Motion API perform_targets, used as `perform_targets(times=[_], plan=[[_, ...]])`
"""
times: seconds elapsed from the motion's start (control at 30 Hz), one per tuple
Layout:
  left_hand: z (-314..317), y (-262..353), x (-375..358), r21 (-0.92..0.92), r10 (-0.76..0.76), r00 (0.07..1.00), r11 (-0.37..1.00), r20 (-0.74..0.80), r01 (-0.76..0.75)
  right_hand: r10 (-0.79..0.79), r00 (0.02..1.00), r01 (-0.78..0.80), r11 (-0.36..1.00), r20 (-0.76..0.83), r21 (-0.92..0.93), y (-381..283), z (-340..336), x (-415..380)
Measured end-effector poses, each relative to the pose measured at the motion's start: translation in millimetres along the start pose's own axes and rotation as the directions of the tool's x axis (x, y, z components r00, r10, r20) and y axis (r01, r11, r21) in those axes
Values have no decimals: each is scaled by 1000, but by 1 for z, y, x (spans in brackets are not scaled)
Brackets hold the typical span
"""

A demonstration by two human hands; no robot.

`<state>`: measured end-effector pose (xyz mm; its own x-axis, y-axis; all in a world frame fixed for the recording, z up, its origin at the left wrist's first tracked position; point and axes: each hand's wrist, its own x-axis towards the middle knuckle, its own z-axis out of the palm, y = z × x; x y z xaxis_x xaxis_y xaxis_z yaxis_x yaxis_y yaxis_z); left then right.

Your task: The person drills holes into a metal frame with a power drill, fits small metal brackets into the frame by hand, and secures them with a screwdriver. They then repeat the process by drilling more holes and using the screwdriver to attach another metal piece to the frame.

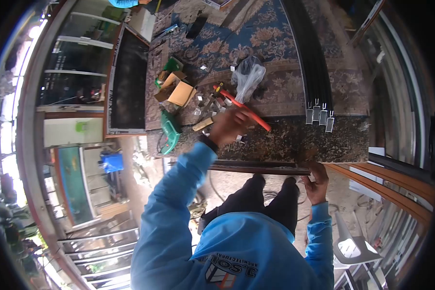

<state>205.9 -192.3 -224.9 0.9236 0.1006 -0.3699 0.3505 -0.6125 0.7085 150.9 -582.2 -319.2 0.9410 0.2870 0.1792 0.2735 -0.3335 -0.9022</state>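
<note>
Because the right hand's [317, 183] fingers clamp only one end, the lower-centre bar [263, 169] could tip; the left hand's [232, 125] finger closure is unclear.

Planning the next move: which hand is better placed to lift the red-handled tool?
Probably the left hand: its fingers are at the red-handled tool on the worktable. The right hand is farther off, gripping the end of the dark bar near the worktable's edge.

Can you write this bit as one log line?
left hand: at red tool, grip unclear | right hand: holds bar by one end | drill: on table | box: open
</note>
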Motion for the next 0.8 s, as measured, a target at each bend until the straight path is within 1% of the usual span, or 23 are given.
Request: perform_targets(times=[0.03,0.07,0.13,0.17,0.2,0.23,0.27,0.3,0.37,0.4,0.43,0.47,0.5,0.53,0.6,0.63,0.67,0.7,0.73,0.77,0.8], plan=[[-27,-43,17,32,67,970,998,-235,-61,-8,999,8,1000,32,-14,-1,-2,-2],[-50,-103,46,215,97,940,976,-327,-26,28,999,-26,996,21,-81,-9,-4,-2],[-79,-140,74,505,337,850,857,-405,-100,112,994,-113,970,-16,-213,-30,-6,-6],[-85,-137,82,515,294,887,854,-357,-76,159,987,-156,953,-10,-260,-38,-9,-11],[-87,-135,91,528,251,920,847,-300,-59,164,986,-166,938,-33,-305,-47,-13,-14],[-79,-166,109,637,341,905,763,-254,-109,164,984,-178,932,-69,-316,-55,-17,-17],[-86,-168,118,542,131,980,840,-153,-28,173,979,-198,922,-104,-333,-63,-24,-24],[-92,-156,111,718,237,971,681,-31,-144,187,971,-228,912,-148,-341,-72,-29,-28],[-113,-133,93,530,247,969,826,-30,-194,195,939,-295,881,-284,-371,-102,-43,-33],[-124,-153,103,63,83,991,995,-102,-77,177,918,-310,879,-356,-362,-110,-50,-31],[-133,-204,123,568,585,781,727,-218,-386,160,899,-314,884,-407,-347,-117,-60,-30],[-155,-146,79,571,618,727,727,-300,-382,145,881,-313,892,-449,-325,-129,-68,-29],[-173,-104,49,552,598,728,751,-336,-362,130,858,-301,911,-497,-281,-146,-72,-22],[-190,-70,24,540,574,728,774,-376,-331,98,872,-255,927,-479,-274,-154,-75,-14],[-207,0,-22,426,517,766,834,-383,-350,36,898,-155,958,-438,-241,-164,-77,3],[-203,46,-49,373,586,711,806,-390,-460,15,937,-96,972,-349,-216,-172,-74,15],[-187,90,-71,323,647,646,762,-405,-561,-46,971,-9,974,-236,-226,-177,-70,30],[-165,120,-84,234,668,632,737,-392,-634,-61,994,44,985,-95,-164,-190,-62,45],[-144,146,-95,146,690,616,703,-380,-697,-147,989,147,984,6,-100,-201,-52,61],[-123,164,-99,173,749,569,644,-341,-745,-240,966,243,970,100,-25,-206,-44,73],[-99,178,-101,194,803,519,581,-293,-790,-256,946,267,963,200,-29,-205,-43,79]])
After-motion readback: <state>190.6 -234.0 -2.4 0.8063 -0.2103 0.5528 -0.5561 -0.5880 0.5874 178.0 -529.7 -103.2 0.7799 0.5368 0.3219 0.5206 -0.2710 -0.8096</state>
